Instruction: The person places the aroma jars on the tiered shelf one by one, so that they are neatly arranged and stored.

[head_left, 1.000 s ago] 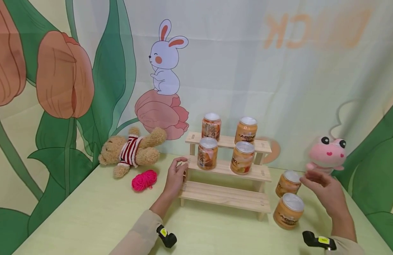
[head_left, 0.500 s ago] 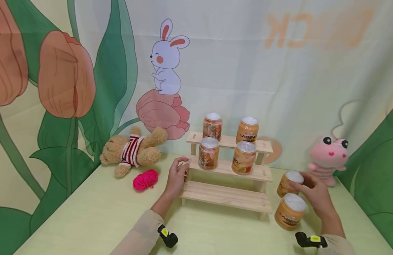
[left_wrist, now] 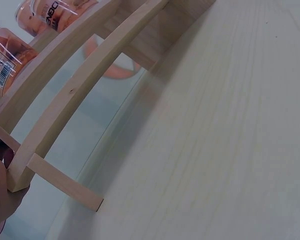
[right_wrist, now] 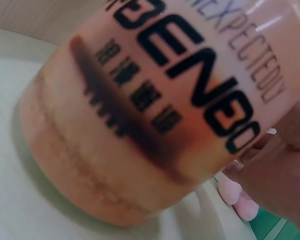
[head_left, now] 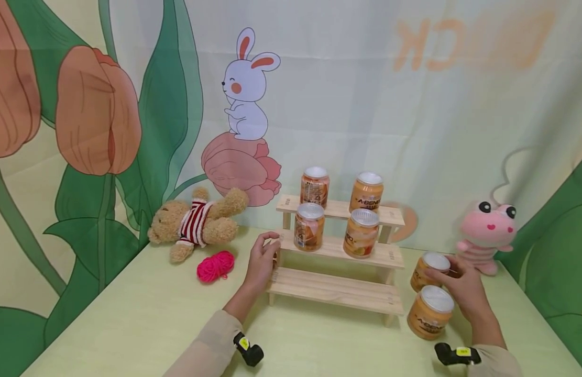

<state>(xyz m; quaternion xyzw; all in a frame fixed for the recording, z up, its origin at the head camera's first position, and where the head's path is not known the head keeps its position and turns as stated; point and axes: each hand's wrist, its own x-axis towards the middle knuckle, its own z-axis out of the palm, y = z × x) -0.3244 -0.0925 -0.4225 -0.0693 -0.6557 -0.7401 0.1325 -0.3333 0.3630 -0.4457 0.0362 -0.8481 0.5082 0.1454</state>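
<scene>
My left hand (head_left: 261, 264) grips the left end of a three-tier wooden shelf (head_left: 335, 288) at its middle tier; the left wrist view shows part of that hand at the shelf's (left_wrist: 72, 92) end. My right hand (head_left: 466, 290) holds the rear of two orange cans (head_left: 421, 277) with silver lids, standing on the table right of the shelf. Its fingertips behind the can are partly hidden. The front can (head_left: 428, 317), lettered in black, stands close by and fills much of the right wrist view. Two cans (head_left: 308, 230) stand on the middle tier and two more (head_left: 366, 195) on the top tier.
A teddy bear (head_left: 196, 222) in a striped shirt lies at the back left, with a bundle of pink yarn (head_left: 215, 266) in front of it. A pink frog plush (head_left: 486, 230) sits behind my right hand. A printed curtain (head_left: 347, 104) hangs behind the table.
My right hand has moved left and down from beside the frog plush and taken hold of the rear can. The left hand has stayed on the shelf.
</scene>
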